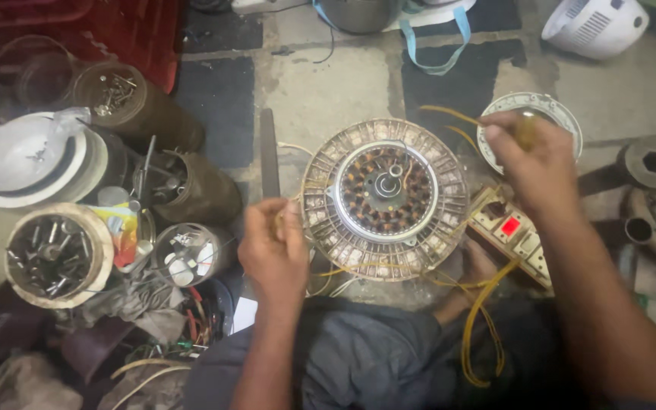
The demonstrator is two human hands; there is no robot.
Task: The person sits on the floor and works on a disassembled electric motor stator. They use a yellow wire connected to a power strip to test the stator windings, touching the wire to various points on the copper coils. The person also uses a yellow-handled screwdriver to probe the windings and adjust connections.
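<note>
A round fan motor (385,199) with copper windings and a metal hub lies on the stone floor in front of me. My left hand (273,247) is closed beside its left rim, pinching what looks like a thin wire end. My right hand (531,156) is raised at the motor's upper right, fingers closed on a yellow wire (449,115) that arcs back toward the motor. More yellow wire (480,319) loops down over my lap. A switch board with a red switch (510,228) sits right of the motor, under my right forearm.
Several open tins of screws and small parts (56,254) crowd the left side. A white round cover (563,110) lies behind my right hand. A flat metal file (269,152) lies left of the motor. Metal fittings (651,163) and a white appliance (594,26) are at right.
</note>
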